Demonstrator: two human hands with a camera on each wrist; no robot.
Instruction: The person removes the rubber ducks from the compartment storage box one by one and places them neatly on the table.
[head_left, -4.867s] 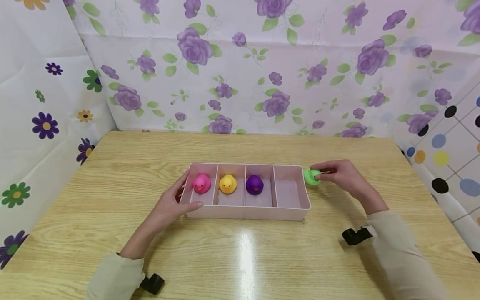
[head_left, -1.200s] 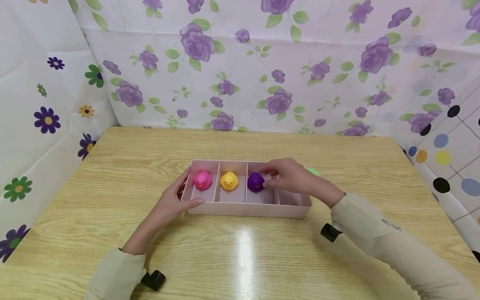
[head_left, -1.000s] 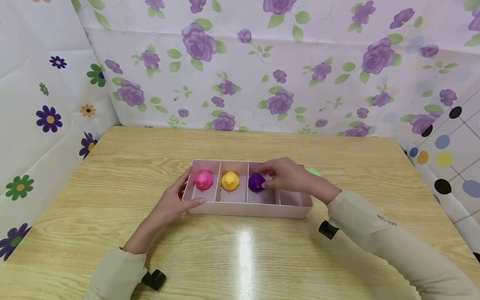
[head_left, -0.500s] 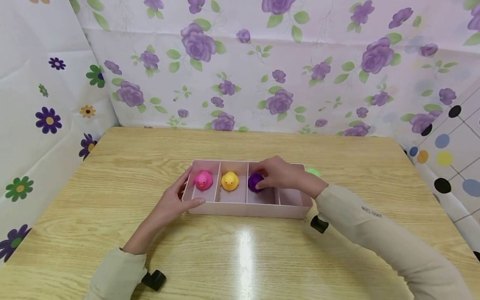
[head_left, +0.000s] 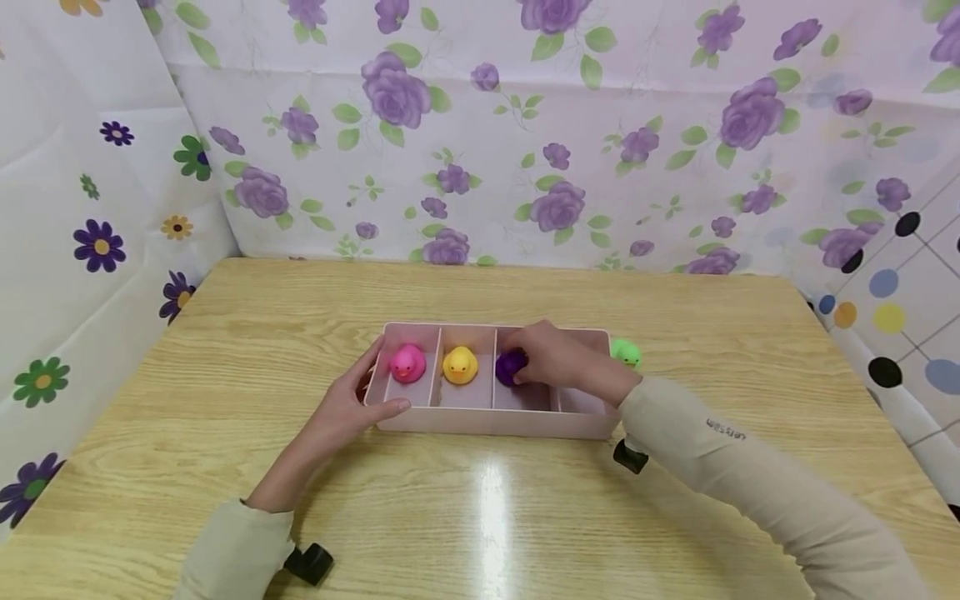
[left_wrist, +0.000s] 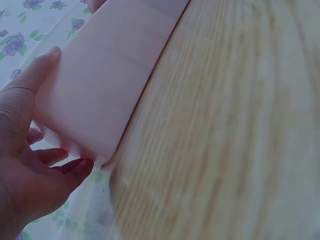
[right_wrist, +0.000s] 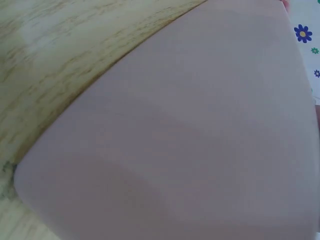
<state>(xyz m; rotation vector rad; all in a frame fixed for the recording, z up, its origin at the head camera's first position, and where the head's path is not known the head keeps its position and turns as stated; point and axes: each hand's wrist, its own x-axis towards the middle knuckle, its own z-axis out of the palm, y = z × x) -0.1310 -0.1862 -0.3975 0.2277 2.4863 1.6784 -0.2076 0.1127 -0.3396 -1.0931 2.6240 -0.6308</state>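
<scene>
A pink divided box [head_left: 495, 421] sits on the wooden table. My left hand [head_left: 347, 407] grips its left end, thumb over the front rim; the left wrist view shows the fingers [left_wrist: 75, 170] against the end wall. In the first compartment is a pink toy duck [head_left: 407, 363], in the second a yellow toy duck [head_left: 460, 365]. My right hand [head_left: 558, 360] reaches into the third and pinches a purple toy duck [head_left: 507, 368], partly hidden by the fingers. The box's front wall [right_wrist: 190, 130] fills most of the right wrist view.
A green toy duck [head_left: 625, 353] stands on the table [head_left: 390, 517] just beyond the box's right end. Flowered cloth [head_left: 480, 150] hangs behind the table, with more patterned cloth along both sides.
My right hand has left the green duck outside the box and moved left into the third compartment, where its fingers have come round the purple duck. The left hand stays on the box.
</scene>
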